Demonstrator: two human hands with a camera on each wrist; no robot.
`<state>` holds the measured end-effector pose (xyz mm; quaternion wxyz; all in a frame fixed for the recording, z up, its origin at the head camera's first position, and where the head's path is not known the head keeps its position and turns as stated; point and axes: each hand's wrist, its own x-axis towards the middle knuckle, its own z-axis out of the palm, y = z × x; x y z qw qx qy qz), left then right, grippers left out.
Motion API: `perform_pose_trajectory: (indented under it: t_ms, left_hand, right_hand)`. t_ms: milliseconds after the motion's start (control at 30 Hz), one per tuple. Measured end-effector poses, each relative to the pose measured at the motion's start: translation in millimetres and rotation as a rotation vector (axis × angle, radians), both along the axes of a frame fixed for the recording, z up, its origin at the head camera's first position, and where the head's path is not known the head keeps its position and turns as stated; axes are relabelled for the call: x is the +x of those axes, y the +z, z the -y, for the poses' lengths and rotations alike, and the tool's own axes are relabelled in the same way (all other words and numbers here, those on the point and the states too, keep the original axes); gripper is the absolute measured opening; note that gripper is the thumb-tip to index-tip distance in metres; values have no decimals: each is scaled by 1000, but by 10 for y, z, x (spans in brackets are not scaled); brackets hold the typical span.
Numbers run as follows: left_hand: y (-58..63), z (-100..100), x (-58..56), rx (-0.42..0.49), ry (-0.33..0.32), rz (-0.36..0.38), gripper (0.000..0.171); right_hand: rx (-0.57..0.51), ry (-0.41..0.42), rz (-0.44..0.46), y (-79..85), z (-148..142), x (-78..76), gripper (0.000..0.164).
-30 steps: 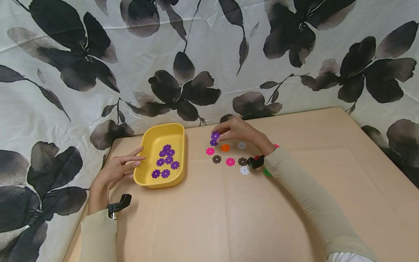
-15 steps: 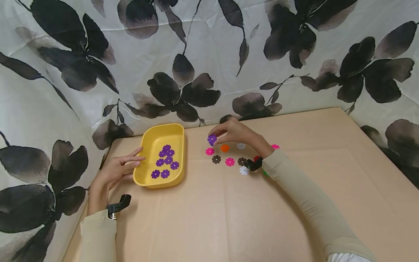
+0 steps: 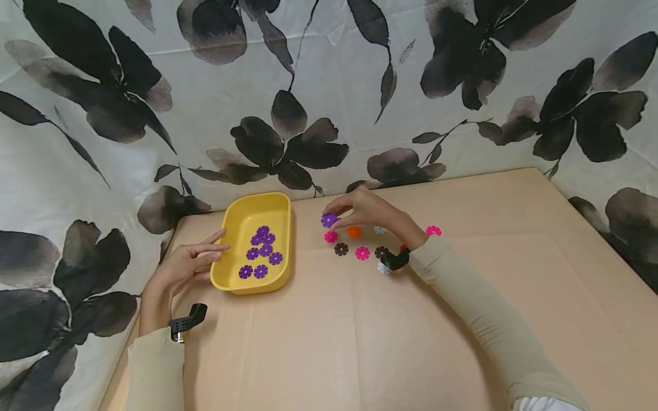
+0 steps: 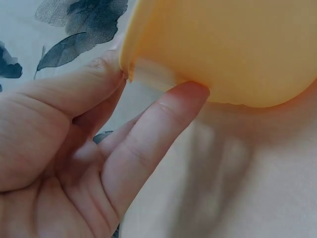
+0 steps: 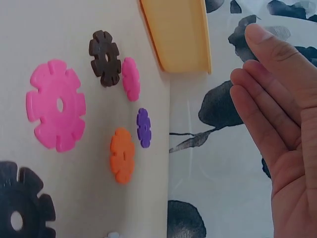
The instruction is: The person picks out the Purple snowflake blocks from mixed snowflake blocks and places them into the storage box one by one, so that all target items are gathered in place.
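My left hand holds the near-left side of a yellow tray, fingertips over its rim. In the left wrist view, one finger presses against the tray's outer wall. Several purple notched discs lie inside. My right hand pinches a purple notched disc between thumb and fingers in the head view, just above the tabletop. That held disc does not show in the right wrist view. A second purple disc lies on the table there, beside an orange disc.
On the tabletop lie pink, brown and white discs. Another pink disc is beyond my right wrist. A floral cloth hangs behind the table's far edge.
My right hand has shifted slightly left and lower in the head view with the purple disc at its fingertips. My left hand and the tray have stayed put.
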<state>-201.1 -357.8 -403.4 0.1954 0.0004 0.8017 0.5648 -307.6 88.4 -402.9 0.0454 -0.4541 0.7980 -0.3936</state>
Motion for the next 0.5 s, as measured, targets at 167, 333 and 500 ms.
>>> perform_pose_trajectory:
  t_ms: [167, 333, 500]
  left_hand:
    - [-20, 1, 40, 6, -9, -10, 47]
    - [-28, 0, 83, -9, -12, -22, 48]
    - [-25, -1, 136, -28, -16, -34, 48]
  right_hand:
    - [9, -8, -10, -6, 25, 76, 41]
    - [34, -19, -39, -31, 51, 138, 42]
    - [42, -8, -70, -34, 79, 196, 43]
